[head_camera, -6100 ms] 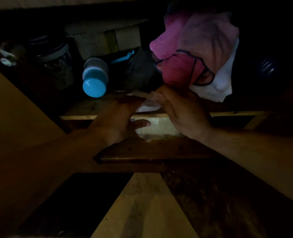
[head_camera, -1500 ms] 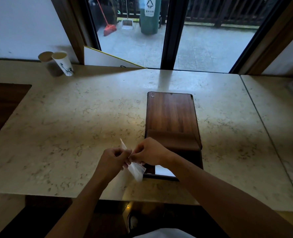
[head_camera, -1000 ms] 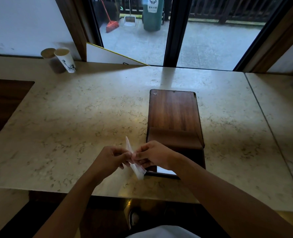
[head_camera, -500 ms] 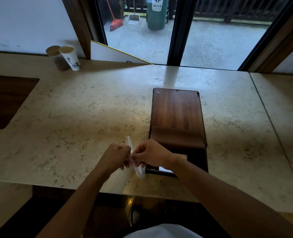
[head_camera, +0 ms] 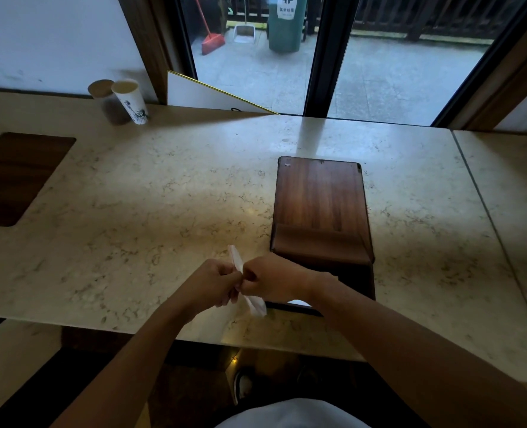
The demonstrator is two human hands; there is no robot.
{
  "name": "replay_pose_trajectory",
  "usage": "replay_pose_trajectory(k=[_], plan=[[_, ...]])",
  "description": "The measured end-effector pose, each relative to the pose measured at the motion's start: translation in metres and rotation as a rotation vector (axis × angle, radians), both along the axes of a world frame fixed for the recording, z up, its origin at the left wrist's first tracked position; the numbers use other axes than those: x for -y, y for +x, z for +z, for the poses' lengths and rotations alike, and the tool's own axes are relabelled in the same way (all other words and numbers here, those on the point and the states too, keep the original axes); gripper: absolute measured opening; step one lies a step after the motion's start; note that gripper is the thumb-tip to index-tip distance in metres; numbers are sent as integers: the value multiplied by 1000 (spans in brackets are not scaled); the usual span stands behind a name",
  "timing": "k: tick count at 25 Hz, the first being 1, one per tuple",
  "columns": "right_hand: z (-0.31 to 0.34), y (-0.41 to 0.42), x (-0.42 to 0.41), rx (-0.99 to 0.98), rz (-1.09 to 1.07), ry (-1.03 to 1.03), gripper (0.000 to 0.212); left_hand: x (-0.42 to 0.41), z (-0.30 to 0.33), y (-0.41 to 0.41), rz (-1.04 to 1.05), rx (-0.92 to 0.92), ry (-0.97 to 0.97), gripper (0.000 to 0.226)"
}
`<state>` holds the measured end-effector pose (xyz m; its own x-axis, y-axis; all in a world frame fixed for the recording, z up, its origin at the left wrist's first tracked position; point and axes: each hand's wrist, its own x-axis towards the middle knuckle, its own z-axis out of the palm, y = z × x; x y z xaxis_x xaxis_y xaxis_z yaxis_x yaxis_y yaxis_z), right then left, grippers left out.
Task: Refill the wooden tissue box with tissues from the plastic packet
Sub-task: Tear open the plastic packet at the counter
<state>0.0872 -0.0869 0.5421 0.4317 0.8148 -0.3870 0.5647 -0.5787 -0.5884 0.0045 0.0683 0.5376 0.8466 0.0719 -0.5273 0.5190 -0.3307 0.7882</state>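
Both hands meet over the near edge of the marble counter (head_camera: pixel 151 193), just left of the wooden tissue box (head_camera: pixel 319 208). The left hand (head_camera: pixel 213 281) and the right hand (head_camera: pixel 270 281) each have their fingers pinched shut on the plastic packet (head_camera: pixel 246 284), a thin whitish strip that runs between the two fists, one end poking up beyond the knuckles and the other hanging down toward the counter's near edge. The hands touch or nearly touch at the packet.

The wooden tissue box lies flat on the counter with its long side pointing away from the person; its near end looks open, with something white (head_camera: pixel 299 302) showing at the near edge, partly hidden by the right forearm. Far to the box's left, by the wall, stand two paper cups (head_camera: pixel 129 101).
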Motion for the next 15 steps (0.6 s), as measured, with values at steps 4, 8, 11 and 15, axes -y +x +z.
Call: replay_pose_trajectory(k=[4, 8, 11, 15], plan=[[5, 7, 3, -174, -6, 49, 29, 4, -2, -4, 39, 54, -52, 41], [-5, 2, 2, -212, -131, 134, 30, 6, -9, -5, 116, 75, -67, 37], [-9, -2, 1, -180, -161, 161, 31, 4, -9, -4, 130, 69, -58, 36], [-9, 1, 3, -108, -256, 186, 35, 0, -9, -2, 72, 148, 224, 38]])
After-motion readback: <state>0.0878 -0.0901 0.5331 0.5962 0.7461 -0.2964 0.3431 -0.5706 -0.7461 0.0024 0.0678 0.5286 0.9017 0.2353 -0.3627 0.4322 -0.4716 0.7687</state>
